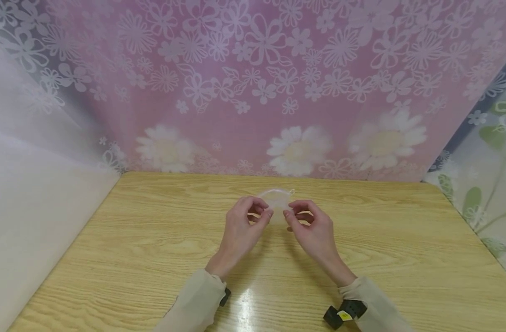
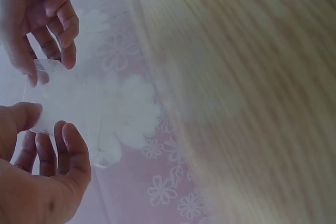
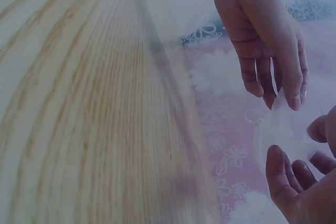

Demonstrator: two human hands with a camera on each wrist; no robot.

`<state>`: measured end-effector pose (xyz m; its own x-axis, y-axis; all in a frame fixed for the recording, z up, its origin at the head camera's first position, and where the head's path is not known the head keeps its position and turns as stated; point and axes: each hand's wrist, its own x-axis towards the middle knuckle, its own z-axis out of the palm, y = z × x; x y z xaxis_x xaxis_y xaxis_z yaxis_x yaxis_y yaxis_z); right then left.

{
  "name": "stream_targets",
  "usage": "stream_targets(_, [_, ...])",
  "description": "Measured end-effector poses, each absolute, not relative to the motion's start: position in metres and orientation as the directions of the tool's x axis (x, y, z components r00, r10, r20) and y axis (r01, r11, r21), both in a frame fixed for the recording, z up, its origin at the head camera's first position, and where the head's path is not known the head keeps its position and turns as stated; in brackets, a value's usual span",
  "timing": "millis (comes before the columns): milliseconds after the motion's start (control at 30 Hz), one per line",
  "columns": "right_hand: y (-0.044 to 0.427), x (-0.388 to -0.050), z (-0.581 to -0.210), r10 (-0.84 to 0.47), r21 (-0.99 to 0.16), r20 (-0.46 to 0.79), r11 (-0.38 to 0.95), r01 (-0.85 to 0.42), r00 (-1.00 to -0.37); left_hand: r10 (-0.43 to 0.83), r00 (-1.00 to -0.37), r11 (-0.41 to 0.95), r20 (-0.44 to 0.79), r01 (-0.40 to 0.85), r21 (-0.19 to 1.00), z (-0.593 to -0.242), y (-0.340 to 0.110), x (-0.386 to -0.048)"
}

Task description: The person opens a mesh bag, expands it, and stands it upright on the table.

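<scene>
A small translucent, whitish bag of thin film (image 1: 279, 201) is held above the table between both hands. A thin curved pale edge runs along its top, with a small loop at the right end. My left hand (image 1: 240, 226) pinches its left side between thumb and fingers. On the opposite side, the thumb and fingertips of my right hand (image 1: 315, 230) grip it. In the left wrist view the bag (image 2: 79, 98) looks sheer and spreads away from the fingertips. The right wrist view shows the bag (image 3: 281, 129) faintly; its exact outline is hard to make out.
A wood-grain table (image 1: 153, 258) lies beneath the hands. Behind it hangs a pink flowered curtain (image 1: 236, 138), with pale cloth at the left side and leaf-patterned cloth at the right. Black straps with small devices sit at both wrists.
</scene>
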<state>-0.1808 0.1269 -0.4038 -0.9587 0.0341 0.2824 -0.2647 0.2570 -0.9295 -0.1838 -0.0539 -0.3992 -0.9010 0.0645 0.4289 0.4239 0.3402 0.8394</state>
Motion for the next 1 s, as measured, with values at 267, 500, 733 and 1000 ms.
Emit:
stream_targets(267, [0.136, -0.181, -0.403, -0.024, -0.982, 0.165, 0.086, -0.166, -0.986, 0.100, -0.888, 0.313, 0.449, 0.456, 0.833, -0.404, -0.056, -0.185])
stream_targets(500, [0.137, -0.182, -0.401, 0.021, -0.993, 0.112, 0.034, -0.111, -0.994, 0.095, -0.891, 0.293, 0.443, 0.451, 0.843, -0.405, -0.057, -0.185])
stream_targets(733, [0.139, -0.182, -0.399, 0.035, -0.996, 0.087, 0.015, -0.087, -0.996, 0.104, -0.905, 0.223, 0.412, 0.425, 0.877, -0.406, -0.060, -0.183])
stream_targets(1000, [0.140, -0.184, -0.400, 0.045, -0.997, 0.075, -0.016, -0.076, -0.996, 0.144, -0.955, 0.100, 0.260, 0.276, 0.956, -0.405, -0.062, -0.182])
